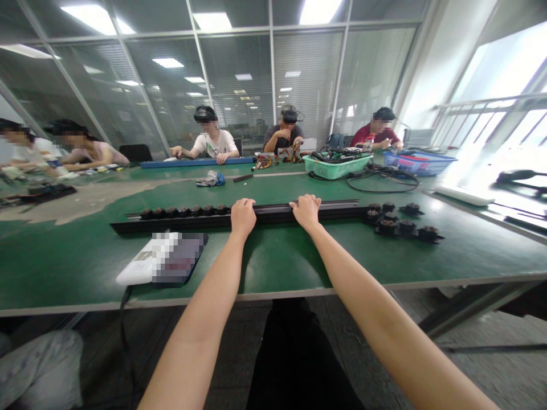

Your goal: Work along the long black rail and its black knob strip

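Head view: a left hand point(243, 217) and a right hand point(305, 212), well apart, curl over the top edge of a long black rail point(273, 214) lying across a green workbench point(64, 267), pinching nothing small. Round black fittings point(183, 212) stand in a row along the rail; loose black fittings point(397, 225) cluster just beyond its right end. A careless shove of the rail could topple the row or strike that cluster, scattering parts.
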Action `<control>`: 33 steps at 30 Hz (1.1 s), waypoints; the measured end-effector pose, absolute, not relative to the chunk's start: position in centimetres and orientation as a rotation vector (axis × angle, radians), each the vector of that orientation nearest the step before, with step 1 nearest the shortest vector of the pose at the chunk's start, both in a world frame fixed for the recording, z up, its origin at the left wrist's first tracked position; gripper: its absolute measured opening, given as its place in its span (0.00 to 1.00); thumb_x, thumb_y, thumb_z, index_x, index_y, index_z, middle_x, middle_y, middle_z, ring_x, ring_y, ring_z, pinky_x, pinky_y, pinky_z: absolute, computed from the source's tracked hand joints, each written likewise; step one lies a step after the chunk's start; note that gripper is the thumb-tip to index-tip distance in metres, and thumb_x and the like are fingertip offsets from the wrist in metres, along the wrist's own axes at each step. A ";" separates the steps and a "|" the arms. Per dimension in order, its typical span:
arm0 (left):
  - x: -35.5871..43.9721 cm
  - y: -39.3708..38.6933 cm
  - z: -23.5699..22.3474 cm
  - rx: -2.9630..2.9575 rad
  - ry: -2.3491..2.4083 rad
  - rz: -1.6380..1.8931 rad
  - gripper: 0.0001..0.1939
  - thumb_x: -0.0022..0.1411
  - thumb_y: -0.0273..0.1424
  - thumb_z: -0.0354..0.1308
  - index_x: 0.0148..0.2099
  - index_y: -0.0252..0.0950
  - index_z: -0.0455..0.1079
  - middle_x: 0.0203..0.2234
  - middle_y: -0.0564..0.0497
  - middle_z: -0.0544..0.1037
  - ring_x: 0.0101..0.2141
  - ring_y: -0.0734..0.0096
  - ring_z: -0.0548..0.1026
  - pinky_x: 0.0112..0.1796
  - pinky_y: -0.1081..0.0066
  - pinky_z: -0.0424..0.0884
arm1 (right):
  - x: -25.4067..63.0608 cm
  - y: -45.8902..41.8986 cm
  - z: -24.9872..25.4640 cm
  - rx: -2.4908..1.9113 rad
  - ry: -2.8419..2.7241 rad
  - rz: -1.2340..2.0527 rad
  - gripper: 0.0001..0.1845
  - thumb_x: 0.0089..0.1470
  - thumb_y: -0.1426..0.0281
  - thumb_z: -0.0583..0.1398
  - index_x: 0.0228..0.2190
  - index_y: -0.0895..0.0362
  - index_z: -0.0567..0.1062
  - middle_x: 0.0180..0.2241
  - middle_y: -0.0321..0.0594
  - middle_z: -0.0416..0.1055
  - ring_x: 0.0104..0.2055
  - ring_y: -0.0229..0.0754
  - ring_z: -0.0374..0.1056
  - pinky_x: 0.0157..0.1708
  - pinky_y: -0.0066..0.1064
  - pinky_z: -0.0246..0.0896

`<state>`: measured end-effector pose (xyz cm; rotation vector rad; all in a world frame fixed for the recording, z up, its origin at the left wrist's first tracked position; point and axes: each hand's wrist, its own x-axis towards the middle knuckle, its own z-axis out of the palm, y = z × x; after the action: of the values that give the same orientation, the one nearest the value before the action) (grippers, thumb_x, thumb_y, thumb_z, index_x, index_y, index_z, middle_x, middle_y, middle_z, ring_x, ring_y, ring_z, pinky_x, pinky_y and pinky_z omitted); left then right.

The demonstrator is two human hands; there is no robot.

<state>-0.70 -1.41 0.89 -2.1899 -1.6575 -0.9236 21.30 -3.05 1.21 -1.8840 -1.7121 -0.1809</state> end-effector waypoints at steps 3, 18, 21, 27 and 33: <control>-0.7 -1.4 0.9 -2.193 -1.665 -0.911 0.22 0.70 0.22 0.44 0.55 0.35 0.78 0.53 0.38 0.80 0.55 0.49 0.74 0.58 0.53 0.68 | 21.4 -2.9 1.1 -1.891 -1.707 -0.179 0.19 0.70 0.64 0.55 0.41 0.61 0.82 0.49 0.57 0.76 0.54 0.56 0.63 0.55 0.45 0.50; -0.8 -1.2 0.7 -2.183 -1.659 -0.906 0.22 0.70 0.22 0.44 0.55 0.36 0.78 0.53 0.38 0.80 0.55 0.49 0.74 0.57 0.54 0.68 | 21.8 -3.0 1.2 -1.903 -1.667 -0.153 0.18 0.70 0.64 0.55 0.42 0.61 0.83 0.50 0.57 0.76 0.55 0.57 0.63 0.55 0.45 0.49; -0.7 -1.2 0.8 -2.181 -1.664 -0.888 0.22 0.70 0.22 0.45 0.56 0.34 0.77 0.53 0.39 0.80 0.55 0.49 0.74 0.57 0.54 0.68 | 21.9 -3.1 1.3 -1.920 -1.678 -0.139 0.19 0.70 0.64 0.55 0.43 0.61 0.82 0.51 0.57 0.76 0.56 0.56 0.62 0.56 0.45 0.49; -0.7 -1.2 0.8 -2.177 -1.672 -0.883 0.22 0.71 0.22 0.44 0.56 0.34 0.77 0.53 0.39 0.80 0.55 0.49 0.74 0.57 0.54 0.68 | 22.0 -3.2 1.6 -1.948 -1.686 -0.113 0.19 0.70 0.63 0.55 0.44 0.62 0.82 0.52 0.58 0.75 0.57 0.57 0.63 0.57 0.45 0.50; -0.8 -1.2 0.7 -2.179 -1.665 -0.893 0.22 0.71 0.23 0.44 0.56 0.33 0.77 0.53 0.39 0.80 0.55 0.49 0.74 0.57 0.55 0.68 | 22.1 -3.3 1.6 -1.967 -1.678 -0.130 0.20 0.70 0.64 0.54 0.44 0.63 0.82 0.52 0.58 0.75 0.57 0.57 0.63 0.56 0.44 0.50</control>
<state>-0.77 -1.15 0.69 -2.1786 -1.6652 -0.8929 22.12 -3.28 1.63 -1.9675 -1.6776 -0.1298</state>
